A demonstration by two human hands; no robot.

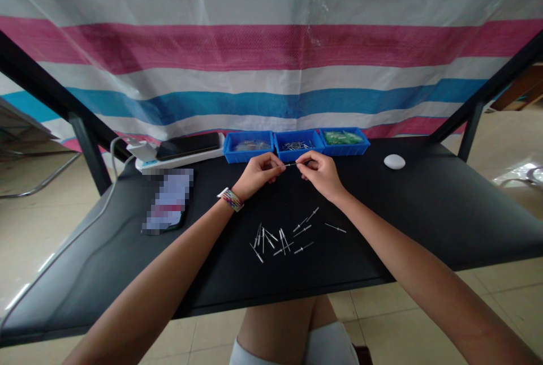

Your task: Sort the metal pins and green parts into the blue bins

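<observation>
Between my two hands is a thin metal blind rivet (291, 164), held level just in front of the middle blue bin (292, 155). The fingertips of my left hand (259, 174) pinch its left end. At its right end, the thumb and fingers of my right hand (321, 174) are closed on it. Several more blind rivets (283, 240) lie scattered on the black table (220, 263) nearer to me. Small metal pieces lie in the middle bin; they look like rivets too.
Left of the middle bin stands a blue bin (248, 155) with clear bags; right of it, another blue bin (345, 149) holds green packets. A white power strip (182, 160) bears a dark phone (189, 145). Another phone (167, 201) lies at left, a white mouse (394, 162) at right.
</observation>
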